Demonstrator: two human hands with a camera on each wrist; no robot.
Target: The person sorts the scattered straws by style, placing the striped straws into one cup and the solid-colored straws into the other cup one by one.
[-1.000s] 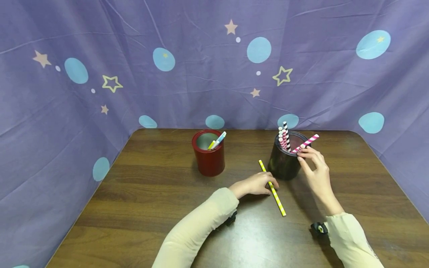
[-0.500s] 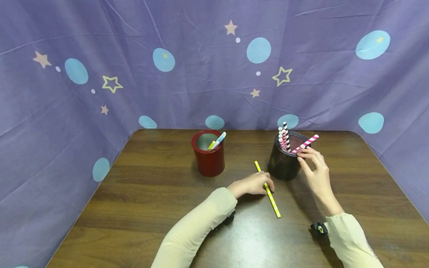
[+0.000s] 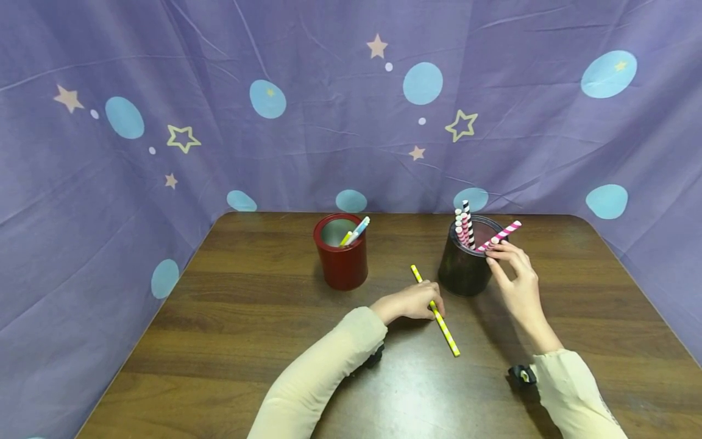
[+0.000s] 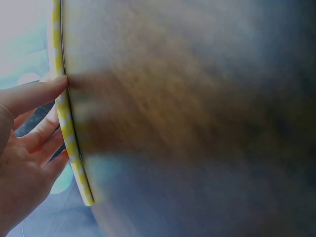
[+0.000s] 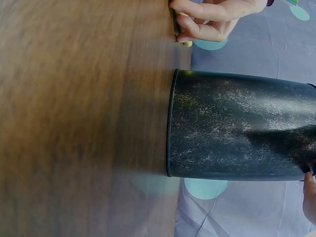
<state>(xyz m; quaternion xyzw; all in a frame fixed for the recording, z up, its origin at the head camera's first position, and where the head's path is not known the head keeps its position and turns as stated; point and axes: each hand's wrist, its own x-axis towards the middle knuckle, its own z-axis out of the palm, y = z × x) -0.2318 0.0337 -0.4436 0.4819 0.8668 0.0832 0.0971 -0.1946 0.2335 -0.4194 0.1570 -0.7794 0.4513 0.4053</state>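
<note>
My left hand (image 3: 415,300) pinches a yellow-and-white paper straw (image 3: 447,335) low over the table. In the left wrist view the thumb lies on one side of this straw (image 4: 67,126) and the fingers on the other. At the right, my right hand (image 3: 518,286) holds the rim of a black can (image 3: 463,271), thumb outside and fingertips at the edge. Pink-and-white striped straws (image 3: 507,230) lean over the rim beside those fingers. Several pink and black striped straws (image 3: 468,222) stand against the can's far left inside.
To the left stands a red can (image 3: 344,268) with yellow and blue-and-white sticks (image 3: 358,230) leaning in it. Both cans are on a brown wooden table (image 3: 247,317). A purple curtain (image 3: 329,122) hangs behind the table.
My left hand and the yellow straw have shifted slightly left, away from the black can. The right hand and both cans stay in place.
</note>
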